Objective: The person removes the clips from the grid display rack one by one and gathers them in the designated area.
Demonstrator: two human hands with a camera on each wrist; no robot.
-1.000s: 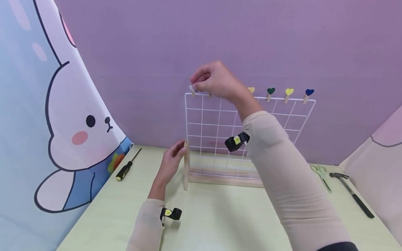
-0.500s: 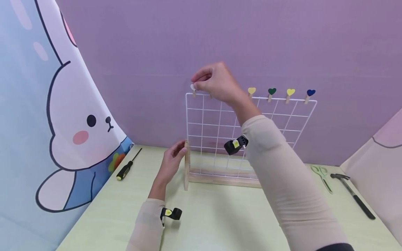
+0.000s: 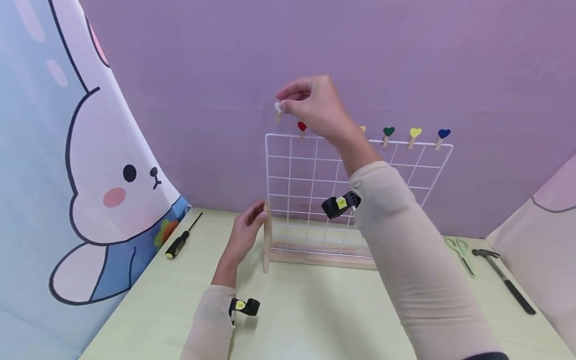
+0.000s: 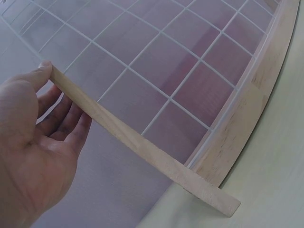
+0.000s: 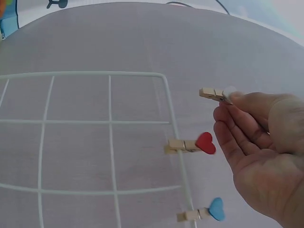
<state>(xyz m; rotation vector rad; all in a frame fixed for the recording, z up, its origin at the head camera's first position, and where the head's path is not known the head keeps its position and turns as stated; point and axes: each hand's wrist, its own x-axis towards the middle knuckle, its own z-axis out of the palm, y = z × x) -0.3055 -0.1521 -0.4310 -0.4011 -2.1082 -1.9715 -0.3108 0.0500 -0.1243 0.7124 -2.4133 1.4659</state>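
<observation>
White-heart clothespin point(image 5: 212, 94): in the air just above the wire grid point(image 5: 110, 122), wooden tip below the fingers of the right hand point(image 3: 315, 107).
Right-hand grip: thumb and fingers pinch the heart end.
Left hand point(image 3: 245, 231): thumb and fingers hold the wooden post point(image 4: 142, 146).
Red-heart clothespin point(image 5: 205, 143): clipped on the grid's top edge.

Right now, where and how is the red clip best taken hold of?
The red clip is probably best pinched by its heart end, from above, front and back: it stands on the top wire, heart upward, its lower tip clamped over the wire, leaving the heart end free. The right hand is near but holds the white clip.
</observation>
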